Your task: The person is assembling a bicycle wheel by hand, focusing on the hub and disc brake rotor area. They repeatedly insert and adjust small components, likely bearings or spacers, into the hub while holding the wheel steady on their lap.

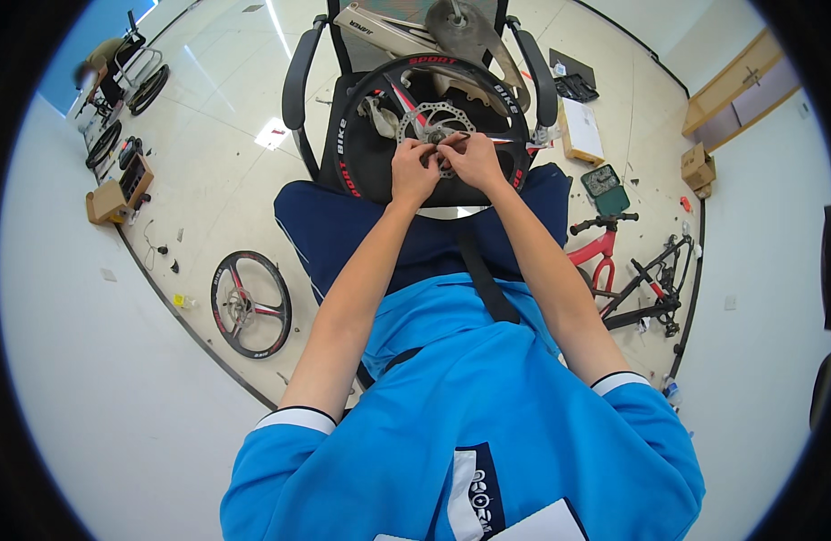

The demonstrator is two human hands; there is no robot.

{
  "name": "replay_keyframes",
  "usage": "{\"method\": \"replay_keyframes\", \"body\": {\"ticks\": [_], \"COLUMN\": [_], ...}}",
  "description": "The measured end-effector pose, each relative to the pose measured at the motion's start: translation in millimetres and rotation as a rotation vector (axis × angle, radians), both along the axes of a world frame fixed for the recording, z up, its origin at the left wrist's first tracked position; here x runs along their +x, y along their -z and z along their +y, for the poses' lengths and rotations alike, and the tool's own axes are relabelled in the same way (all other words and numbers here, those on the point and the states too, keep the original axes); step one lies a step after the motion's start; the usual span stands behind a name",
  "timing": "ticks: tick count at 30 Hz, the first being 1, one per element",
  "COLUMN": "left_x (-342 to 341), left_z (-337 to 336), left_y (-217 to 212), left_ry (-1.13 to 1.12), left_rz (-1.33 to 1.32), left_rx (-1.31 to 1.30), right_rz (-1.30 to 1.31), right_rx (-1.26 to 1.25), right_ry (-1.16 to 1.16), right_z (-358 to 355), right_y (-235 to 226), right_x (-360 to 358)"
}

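A black bicycle wheel (pixel 351 119) with red-and-white spokes lies on the seat of an office chair in front of my knees. At its hub sits a silver brake disc (pixel 406 127) with a cut-out pattern. Both my hands meet at this hub, fingertips almost touching. My left hand (pixel 415 171) is closed in a pinch at the near side of the disc. My right hand (pixel 474 162) pinches from the right, thumb and forefinger together over the axle. Whatever small part lies between the fingers is hidden.
Behind the wheel, the chair (pixel 294 90) also carries a pale bike frame part (pixel 379 29) and a grey metal piece (pixel 460 36). A second wheel (pixel 284 311) lies on the floor at left. To the right are a green case (pixel 618 200), a red frame (pixel 600 248) and a carton (pixel 697 166).
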State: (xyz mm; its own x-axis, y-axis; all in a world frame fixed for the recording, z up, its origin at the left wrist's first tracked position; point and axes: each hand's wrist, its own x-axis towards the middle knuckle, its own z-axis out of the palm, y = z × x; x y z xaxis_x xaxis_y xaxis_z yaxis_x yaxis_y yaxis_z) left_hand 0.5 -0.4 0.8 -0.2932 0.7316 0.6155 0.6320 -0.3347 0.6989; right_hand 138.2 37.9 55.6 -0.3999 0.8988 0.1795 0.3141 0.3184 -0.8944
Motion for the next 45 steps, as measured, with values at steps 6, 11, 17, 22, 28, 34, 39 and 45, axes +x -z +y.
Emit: {"method": "replay_keyframes", "body": {"ticks": [6, 11, 17, 22, 28, 34, 39, 45], "left_x": [-2, -5, -8, -5, -4, -11, -5, -2], "left_z": [-1, 0, -3, -2, -2, -3, -10, -5], "left_y": [-2, 0, -6, -10, -14, -13, -28, -28], "left_ry": [0.031, 0.040, 0.099, 0.081, 0.117, 0.155, 0.143, 0.140], "left_rz": [-0.050, -0.034, -0.141, -0.109, -0.027, 0.035, -0.120, -0.100], "left_rx": [-0.043, 0.006, -0.022, -0.053, -0.009, -0.052, -0.037, -0.031], "right_rz": [-0.038, -0.251, -0.335, -0.236, 0.155, 0.256, 0.220, 0.125], "right_rx": [0.079, 0.378, 0.405, 0.326, 0.254, 0.122, 0.141, 0.213], "right_ry": [0.000, -0.008, 0.075, 0.063, 0.024, -0.045, 0.088, 0.151], "right_z": [0, -1, 2, -1, -14, -9, -18, -19], "right_y": [3, -5, 1, 2, -3, 2, 3, -6], "right_x": [-2, -7, -11, -5, 2, -3, -3, -3]}}
